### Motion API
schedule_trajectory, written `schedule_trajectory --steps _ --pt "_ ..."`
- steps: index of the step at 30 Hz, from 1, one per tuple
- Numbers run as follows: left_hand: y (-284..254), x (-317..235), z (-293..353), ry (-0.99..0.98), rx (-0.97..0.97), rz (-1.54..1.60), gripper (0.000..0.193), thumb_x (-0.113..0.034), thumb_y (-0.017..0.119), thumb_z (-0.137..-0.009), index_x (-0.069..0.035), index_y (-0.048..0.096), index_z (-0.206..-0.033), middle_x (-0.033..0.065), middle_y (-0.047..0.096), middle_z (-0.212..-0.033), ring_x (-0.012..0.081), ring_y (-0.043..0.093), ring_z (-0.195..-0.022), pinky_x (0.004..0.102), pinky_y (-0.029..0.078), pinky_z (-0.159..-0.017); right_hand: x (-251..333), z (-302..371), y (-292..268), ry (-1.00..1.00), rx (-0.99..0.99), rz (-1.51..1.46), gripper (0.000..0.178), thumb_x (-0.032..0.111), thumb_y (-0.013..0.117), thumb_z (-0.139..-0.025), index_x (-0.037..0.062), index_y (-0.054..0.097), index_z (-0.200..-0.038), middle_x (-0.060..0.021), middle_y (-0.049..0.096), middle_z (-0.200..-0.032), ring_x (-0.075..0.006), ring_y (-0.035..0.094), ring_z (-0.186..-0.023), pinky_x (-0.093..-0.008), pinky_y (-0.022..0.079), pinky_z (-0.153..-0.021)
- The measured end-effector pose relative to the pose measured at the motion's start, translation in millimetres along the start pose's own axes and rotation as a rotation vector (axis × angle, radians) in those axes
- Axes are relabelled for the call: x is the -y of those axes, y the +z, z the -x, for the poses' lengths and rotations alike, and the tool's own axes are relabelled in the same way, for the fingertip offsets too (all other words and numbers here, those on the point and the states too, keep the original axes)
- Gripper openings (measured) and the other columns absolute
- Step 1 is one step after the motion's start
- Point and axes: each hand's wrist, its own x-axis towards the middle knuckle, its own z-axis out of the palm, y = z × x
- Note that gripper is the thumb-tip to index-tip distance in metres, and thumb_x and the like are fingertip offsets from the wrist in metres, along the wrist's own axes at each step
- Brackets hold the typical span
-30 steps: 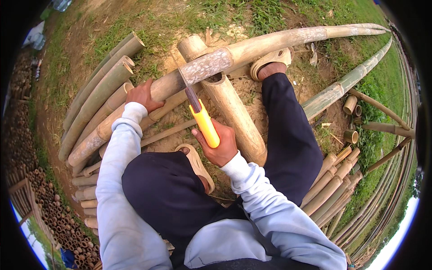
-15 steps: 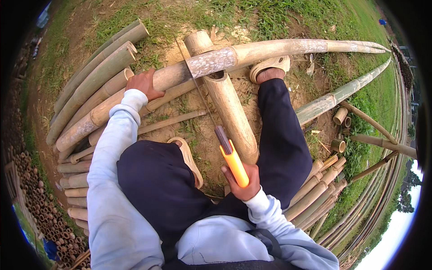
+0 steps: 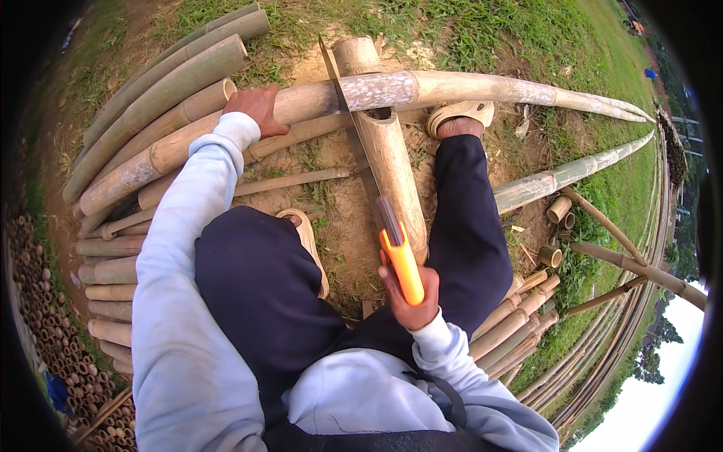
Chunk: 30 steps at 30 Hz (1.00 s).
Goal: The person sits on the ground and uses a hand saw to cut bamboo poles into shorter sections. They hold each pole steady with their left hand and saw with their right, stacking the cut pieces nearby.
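Note:
My right hand (image 3: 413, 292) is wrapped round the orange handle of a hand saw (image 3: 364, 160), low in front of me between my knees. The long blade slants up and to the left and lies across a thick bamboo pole (image 3: 309, 101), at a dark patch on it. Whether the teeth have gone into the wall of the pole cannot be made out. Left of the blade, my left hand (image 3: 260, 111) grips the same pole from above. Beneath the pole lies a shorter bamboo piece (image 3: 399, 177) with an open notch in its top.
Several cut bamboo lengths (image 3: 169, 71) lie at the left, and more are stacked at the lower right (image 3: 520, 320). A greenish pole (image 3: 568, 172) reaches to the right, near short bamboo rings (image 3: 559, 209). My sandalled foot (image 3: 461, 119) stands beside the notched piece.
The saw's blade has tilted, showing more of its flat side, and its handle has shifted slightly right. My left hand keeps its grip on the pole. The whole view has shifted a little.

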Motion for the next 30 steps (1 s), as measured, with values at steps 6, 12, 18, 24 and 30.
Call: schedule_trajectory --steps 6,12,18,24,30 --pt "4.0 6.6 3.5 0.045 -0.044 -0.009 0.074 -0.056 0.081 -0.073 -0.005 0.06 -0.122 0.0198 0.076 -0.101 0.0388 0.074 -0.097 0.0511 0.059 -0.088 0.7 -101.2 40.8 -0.065 -0.039 -0.121 0.025 0.015 0.076 -0.096 -0.0036 0.064 -0.085 -0.0078 0.058 -0.064 -0.0139 0.051 -0.057 -0.0339 0.044 -0.056" --pt "4.2 6.3 9.4 0.025 -0.028 0.007 0.072 -0.055 0.082 -0.074 -0.004 0.06 -0.12 0.0203 0.076 -0.103 0.0388 0.074 -0.099 0.0496 0.059 -0.09 -0.7 78.9 -8.9 -0.01 -0.022 0.086 0.011 0.004 0.073 -0.093 -0.0008 0.074 -0.102 -0.0072 0.064 -0.066 -0.0164 0.062 -0.056 -0.0308 0.051 -0.059" --pt "-4.5 -2.2 -2.8 0.056 -0.07 0.0 0.071 -0.054 0.082 -0.072 -0.004 0.061 -0.118 0.0204 0.075 -0.101 0.0388 0.073 -0.098 0.0495 0.059 -0.09 -18.1 -110.5 44.2 -0.107 -0.09 -0.15 0.027 0.016 0.076 -0.098 -0.0017 0.064 -0.082 0.0 0.054 -0.062 -0.0089 0.047 -0.057 -0.0311 0.04 -0.053" --pt "1.4 8.2 2.2 0.047 -0.052 0.002 0.07 -0.053 0.082 -0.072 -0.004 0.061 -0.117 0.0202 0.075 -0.1 0.0386 0.074 -0.098 0.0489 0.059 -0.09 -41.8 5.1 21.8 0.015 -0.042 -0.091 0.016 0.011 0.075 -0.097 -0.0015 0.068 -0.09 -0.004 0.06 -0.067 -0.0115 0.054 -0.061 -0.0309 0.047 -0.059" --pt "6.8 5.9 4.4 0.034 -0.079 0.019 0.07 -0.052 0.084 -0.072 -0.003 0.061 -0.117 0.0208 0.075 -0.098 0.0391 0.074 -0.096 0.0499 0.059 -0.088 -30.2 40.2 1.9 -0.007 -0.015 0.046 0.02 0.005 0.074 -0.095 -0.0005 0.071 -0.113 -0.0055 0.062 -0.067 -0.0126 0.059 -0.06 -0.0291 0.049 -0.062"
